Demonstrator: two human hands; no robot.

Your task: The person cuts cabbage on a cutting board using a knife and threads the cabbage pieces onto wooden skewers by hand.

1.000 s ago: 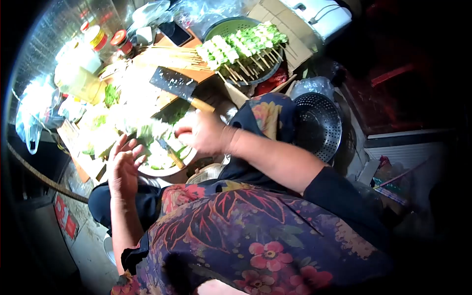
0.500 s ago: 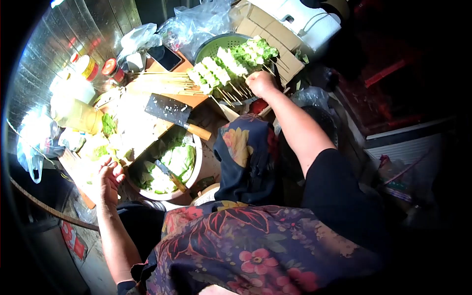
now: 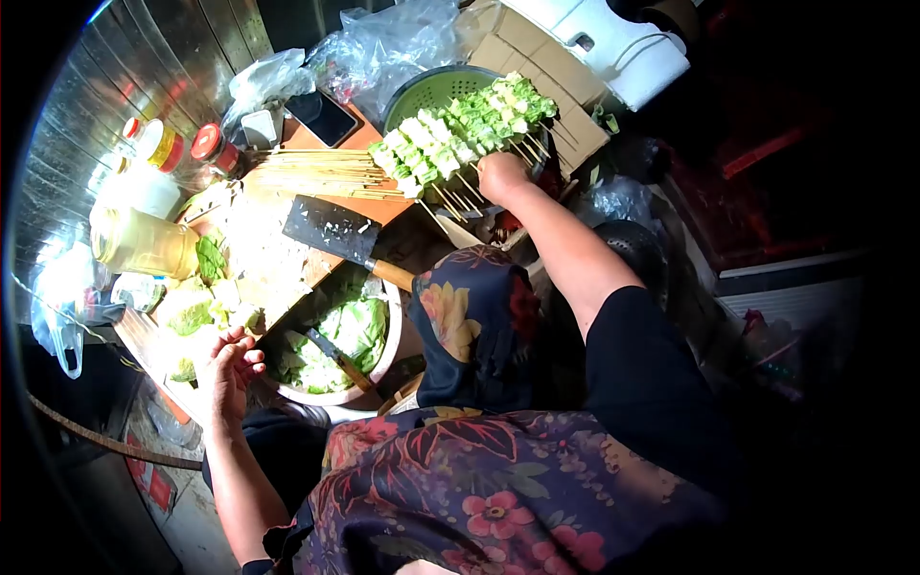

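My right hand (image 3: 503, 179) is closed at the bare ends of a row of bamboo skewers, gripping the stick of a skewer whose own tip is hidden in the fist. Threaded with pale green cabbage leaves, the skewers (image 3: 465, 129) lie side by side across a green colander (image 3: 441, 88). My left hand (image 3: 232, 369) is half curled with fingers apart, palm up, and nothing visible in it. Close above it, cut cabbage pieces (image 3: 189, 311) lie on the board's lower left. A cleaver (image 3: 333, 228) rests on the cutting board (image 3: 257, 230).
Plain bamboo sticks (image 3: 316, 172) lie beside a phone (image 3: 323, 118). A basin (image 3: 391, 331) of cabbage with a knife (image 3: 337, 359) stands below the board. Jars (image 3: 216, 150), a yellowish tub (image 3: 149, 244) and plastic bags (image 3: 393, 43) line the back. Cardboard (image 3: 532, 62) lies behind the colander.
The view has shifted slightly. My right hand stays at the stick ends, and the loaded skewers sit closer together in their row. My left hand remains half curled near the board's edge.
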